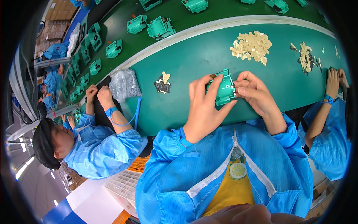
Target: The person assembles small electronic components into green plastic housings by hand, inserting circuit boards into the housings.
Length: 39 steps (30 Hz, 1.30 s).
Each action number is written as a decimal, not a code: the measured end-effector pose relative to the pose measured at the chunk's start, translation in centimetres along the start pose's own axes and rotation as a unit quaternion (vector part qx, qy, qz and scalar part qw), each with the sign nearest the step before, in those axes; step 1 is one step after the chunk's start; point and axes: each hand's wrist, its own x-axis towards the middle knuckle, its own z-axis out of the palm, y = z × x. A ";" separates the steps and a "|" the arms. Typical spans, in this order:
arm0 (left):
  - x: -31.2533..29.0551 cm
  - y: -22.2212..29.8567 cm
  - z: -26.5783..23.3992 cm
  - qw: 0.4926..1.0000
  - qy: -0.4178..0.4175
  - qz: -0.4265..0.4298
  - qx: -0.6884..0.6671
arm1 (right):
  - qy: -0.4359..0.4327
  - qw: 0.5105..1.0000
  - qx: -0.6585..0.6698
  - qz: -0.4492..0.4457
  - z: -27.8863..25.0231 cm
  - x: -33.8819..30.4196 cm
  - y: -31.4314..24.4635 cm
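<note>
1. Left hand (pixel 203 108): grasps the green plastic housing (pixel 222 88) from its left side. The fingers are spread over the top and left edges, and the thumb runs along the near edge.
2. Right hand (pixel 257 95): grips the right side of the same housing. The fingertips are bunched against its right edge, where a small metal part shows.
3. Green plastic housing: held just above the green work surface (pixel 186 63), near the near edge of the bench, between both hands and directly ahead of the person's chest.
4. Pile of beige flat pieces (pixel 252 45): lies on the work surface, far and right of the housing, well apart from both hands.
5. Smaller heap of mixed beige and dark pieces (pixel 306 56): lies further right.
6. Small cluster of dark parts (pixel 163 84): lies on the surface to the left of the left hand.
7. Clear plastic bag (pixel 125 84): lies further left, beside a co-worker's hands (pixel 99 95).
8. Conveyor belt (pixel 123 18): runs along the far side behind a white edge strip and carries further green housings (pixel 160 28).
9. Second co-worker's hand (pixel 333 80): rests on the work surface at the far right.
</note>
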 end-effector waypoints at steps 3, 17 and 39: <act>0.2 0.2 -0.1 1.000 -0.004 0.003 0.028 | -0.003 0.999 -0.045 -0.023 0.1 0.0 0.2; -1.1 -2.0 -1.3 0.995 0.085 0.040 0.019 | 0.080 0.927 -0.346 -0.123 -0.3 5.3 -11.6; -1.9 -12.4 -5.5 0.966 0.170 -0.128 0.149 | 0.078 0.843 -0.462 -0.266 0.4 8.9 -9.1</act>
